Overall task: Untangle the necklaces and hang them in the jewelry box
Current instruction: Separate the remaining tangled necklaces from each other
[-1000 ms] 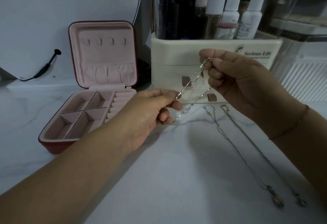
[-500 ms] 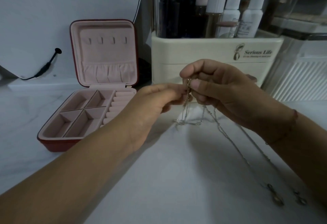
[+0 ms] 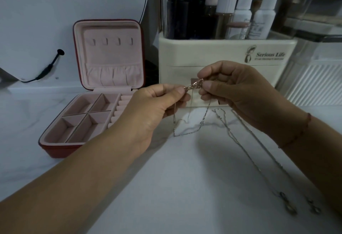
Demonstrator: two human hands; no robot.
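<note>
A thin silver necklace hangs in a loop below my hands, its bottom touching the white table. Its rose-gold pendant is pinched between my left hand and my right hand, which meet above the table's middle. Two other silver necklaces lie stretched out on the table at the right, their pendants near the front. The red jewelry box stands open at the left, with pink lining, hooks in its lid and several bare compartments.
A cream organiser with bottles and tubes stands behind my hands. A clear ribbed container sits at the right. A round white mirror with a black cable is at the back left.
One second ago my hands held the chain stretched apart at an angle. They have come together, and the chain now hangs slack in a loop with the pendant between my fingertips.
</note>
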